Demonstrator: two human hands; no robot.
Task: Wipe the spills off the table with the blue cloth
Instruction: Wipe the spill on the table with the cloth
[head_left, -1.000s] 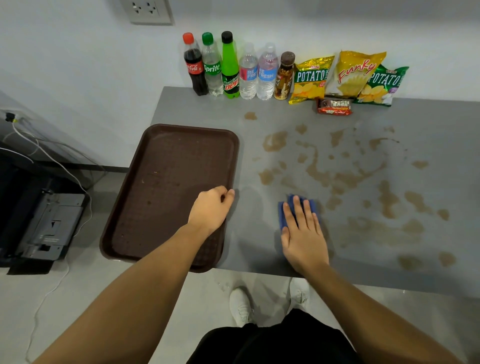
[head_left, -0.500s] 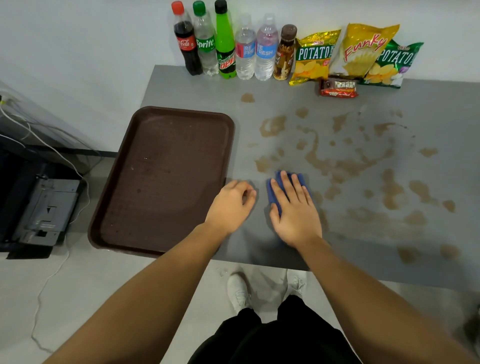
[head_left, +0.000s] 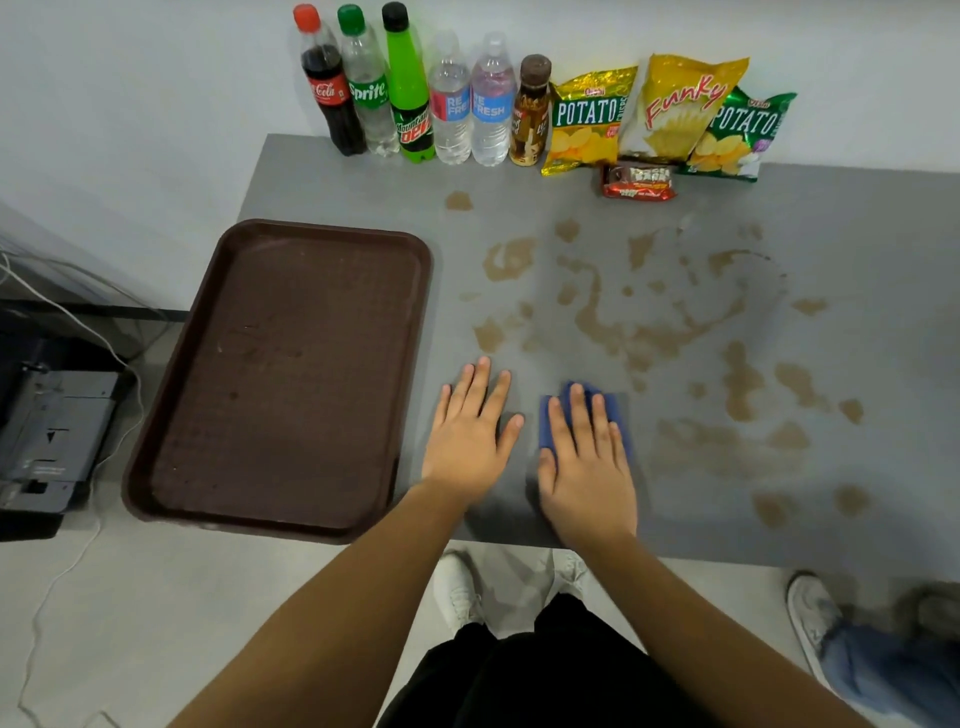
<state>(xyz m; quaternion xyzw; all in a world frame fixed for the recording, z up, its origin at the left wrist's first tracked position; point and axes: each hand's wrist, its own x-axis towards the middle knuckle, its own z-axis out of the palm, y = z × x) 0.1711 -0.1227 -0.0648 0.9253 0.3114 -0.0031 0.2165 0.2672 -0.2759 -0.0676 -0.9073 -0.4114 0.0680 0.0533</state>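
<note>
A small blue cloth (head_left: 618, 410) lies on the grey table (head_left: 857, 218) near its front edge. My right hand (head_left: 587, 467) presses flat on the cloth, fingers spread, and hides most of it. My left hand (head_left: 467, 436) rests flat on the bare table just left of the cloth, fingers apart, holding nothing. Brown spills (head_left: 649, 338) spread over the table's middle and right, beyond and to the right of the cloth.
A brown tray (head_left: 280, 374) lies at the table's left end, overhanging the front edge. Several bottles (head_left: 410, 98), chip bags (head_left: 675, 114) and a snack pack (head_left: 639, 182) line the back wall. A black machine (head_left: 47, 441) sits on the floor at left. Another person's shoe (head_left: 815, 618) shows at lower right.
My left hand left the tray's edge, moved right onto the table and opened flat. My right hand with the cloth slid a little left and stays pressed down.
</note>
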